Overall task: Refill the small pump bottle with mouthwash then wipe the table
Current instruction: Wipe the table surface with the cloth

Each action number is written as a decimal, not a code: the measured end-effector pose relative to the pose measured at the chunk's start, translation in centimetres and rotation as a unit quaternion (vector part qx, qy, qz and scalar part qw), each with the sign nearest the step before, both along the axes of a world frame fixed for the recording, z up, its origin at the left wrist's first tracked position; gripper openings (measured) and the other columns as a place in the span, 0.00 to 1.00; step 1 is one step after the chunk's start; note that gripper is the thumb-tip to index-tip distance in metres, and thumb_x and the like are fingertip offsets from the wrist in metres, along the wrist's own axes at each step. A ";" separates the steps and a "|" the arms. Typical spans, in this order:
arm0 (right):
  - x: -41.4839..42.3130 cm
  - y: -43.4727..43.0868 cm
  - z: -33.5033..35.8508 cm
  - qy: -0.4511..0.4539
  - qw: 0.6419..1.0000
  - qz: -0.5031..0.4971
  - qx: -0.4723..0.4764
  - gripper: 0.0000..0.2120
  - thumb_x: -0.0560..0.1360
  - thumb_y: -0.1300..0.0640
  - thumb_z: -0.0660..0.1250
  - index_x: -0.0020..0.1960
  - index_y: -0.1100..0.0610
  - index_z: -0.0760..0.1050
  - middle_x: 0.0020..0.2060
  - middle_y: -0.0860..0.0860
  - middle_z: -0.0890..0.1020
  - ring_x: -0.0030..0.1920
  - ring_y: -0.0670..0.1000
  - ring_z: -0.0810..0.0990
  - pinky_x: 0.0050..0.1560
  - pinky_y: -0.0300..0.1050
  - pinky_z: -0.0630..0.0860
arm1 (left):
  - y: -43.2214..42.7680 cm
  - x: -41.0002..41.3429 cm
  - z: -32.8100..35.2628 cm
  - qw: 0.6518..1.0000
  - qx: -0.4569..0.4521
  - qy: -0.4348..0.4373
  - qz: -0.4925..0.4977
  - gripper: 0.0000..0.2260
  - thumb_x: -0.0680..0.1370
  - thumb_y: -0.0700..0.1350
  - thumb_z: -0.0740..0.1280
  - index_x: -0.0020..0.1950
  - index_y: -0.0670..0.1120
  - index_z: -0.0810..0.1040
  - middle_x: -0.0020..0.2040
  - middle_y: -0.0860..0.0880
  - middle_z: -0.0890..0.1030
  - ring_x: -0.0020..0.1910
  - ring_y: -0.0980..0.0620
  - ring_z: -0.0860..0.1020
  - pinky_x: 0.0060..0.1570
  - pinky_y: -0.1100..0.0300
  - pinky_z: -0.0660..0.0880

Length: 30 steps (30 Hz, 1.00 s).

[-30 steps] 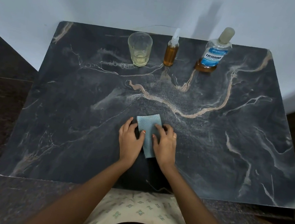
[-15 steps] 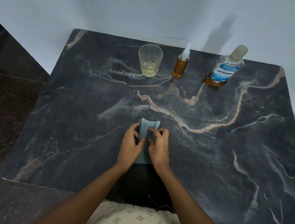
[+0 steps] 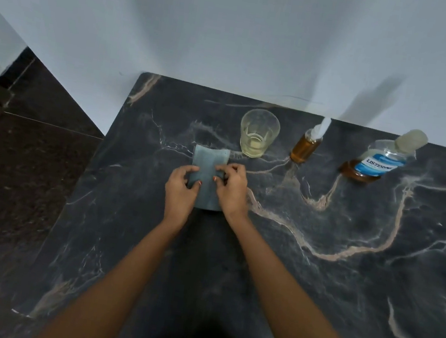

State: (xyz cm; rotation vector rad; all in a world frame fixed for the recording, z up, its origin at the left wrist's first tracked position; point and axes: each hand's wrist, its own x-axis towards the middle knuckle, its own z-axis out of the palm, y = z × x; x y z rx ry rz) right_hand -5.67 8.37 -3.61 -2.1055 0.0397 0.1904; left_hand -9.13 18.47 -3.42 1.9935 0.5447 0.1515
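The pump bottle (image 3: 305,149) is standing upright well beyond the fingertips, toward the wall, between the glass (image 3: 257,137) and the mouthwash bottle (image 3: 374,161), and it is showing amber liquid most of the way up, so the refill is looking done and the wiping half of the task is what is going on now. Both hands are pressing a folded blue cloth (image 3: 208,164) flat on the table (image 3: 345,272): the left hand (image 3: 181,191) is curling its fingers onto the cloth's left edge with the thumb lying across it, and the right hand (image 3: 231,190) is pinching the right edge with bent fingers, neither hand spread wide. Compared with a second ago, the cloth has been travelling away from the body, from the middle of the table to a spot where its far edge is sitting just short of the glass. That is suggesting a forward wiping stroke nearing its end. The glass is standing just past the fingertips, so pushing further is risking a knock; drawing back or sweeping sideways under the two bottles is seeming the safer next pass.
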 end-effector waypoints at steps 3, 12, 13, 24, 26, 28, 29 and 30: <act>2.9 1.7 0.1 -0.006 1.000 0.006 -0.012 0.15 0.71 0.68 0.66 0.58 0.65 0.73 0.59 0.58 0.69 0.57 0.52 0.71 0.59 0.34 0.65 | 1.7 3.8 0.2 1.000 0.002 -0.003 0.002 0.14 0.73 0.33 0.66 0.58 0.42 0.75 0.59 0.44 0.75 0.58 0.50 0.73 0.57 0.63 0.69; 8.8 4.3 -0.6 -0.048 0.989 0.029 -0.138 0.17 0.74 0.72 0.60 0.62 0.68 0.68 0.69 0.59 0.60 0.65 0.57 0.65 0.64 0.43 0.65 | 4.6 11.5 -1.1 0.996 0.037 0.025 -0.083 0.19 0.72 0.30 0.64 0.62 0.40 0.73 0.62 0.42 0.75 0.61 0.46 0.73 0.62 0.58 0.69; 9.2 4.4 -0.7 -0.046 0.986 0.031 -0.155 0.17 0.74 0.72 0.59 0.63 0.67 0.67 0.69 0.59 0.60 0.65 0.58 0.65 0.63 0.43 0.66 | 4.6 11.9 -1.3 0.995 0.042 0.028 -0.089 0.19 0.72 0.30 0.64 0.62 0.40 0.73 0.62 0.42 0.75 0.60 0.46 0.73 0.61 0.60 0.69; 9.3 4.1 -3.0 -0.047 0.943 0.103 -0.312 0.24 0.77 0.69 0.53 0.72 0.65 0.53 0.73 0.62 0.54 0.69 0.60 0.59 0.70 0.50 0.59 | 4.5 12.5 -3.0 0.981 0.130 0.074 -0.128 0.19 0.74 0.35 0.65 0.66 0.41 0.71 0.65 0.41 0.66 0.63 0.43 0.67 0.66 0.54 0.65; 8.7 4.1 -3.2 -0.045 0.939 0.114 -0.321 0.24 0.78 0.66 0.52 0.72 0.66 0.51 0.73 0.62 0.52 0.71 0.60 0.56 0.71 0.50 0.56 | 4.3 12.0 -2.8 0.976 0.158 0.074 -0.132 0.20 0.75 0.37 0.64 0.67 0.41 0.69 0.67 0.42 0.66 0.63 0.44 0.65 0.66 0.56 0.63; 8.2 4.0 -3.4 -0.050 0.938 0.120 -0.322 0.23 0.79 0.64 0.52 0.72 0.66 0.51 0.74 0.63 0.52 0.73 0.60 0.54 0.72 0.50 0.53 | 4.0 11.5 -2.5 0.973 0.174 0.071 -0.136 0.20 0.76 0.36 0.63 0.68 0.40 0.68 0.68 0.42 0.66 0.64 0.44 0.64 0.66 0.55 0.62; 7.7 3.9 -3.4 -0.054 0.937 0.125 -0.322 0.23 0.79 0.63 0.52 0.72 0.66 0.51 0.73 0.63 0.53 0.73 0.60 0.53 0.73 0.51 0.52 | 3.8 11.1 -2.4 0.971 0.183 0.074 -0.138 0.20 0.76 0.36 0.62 0.68 0.39 0.67 0.69 0.41 0.66 0.66 0.43 0.64 0.67 0.55 0.62; 7.3 3.7 -3.6 -0.061 0.936 0.128 -0.322 0.23 0.79 0.63 0.52 0.72 0.67 0.52 0.73 0.63 0.53 0.73 0.60 0.52 0.73 0.51 0.51 | 3.7 10.7 -2.4 0.968 0.196 0.074 -0.140 0.20 0.76 0.36 0.62 0.68 0.38 0.66 0.69 0.41 0.65 0.67 0.43 0.64 0.67 0.54 0.61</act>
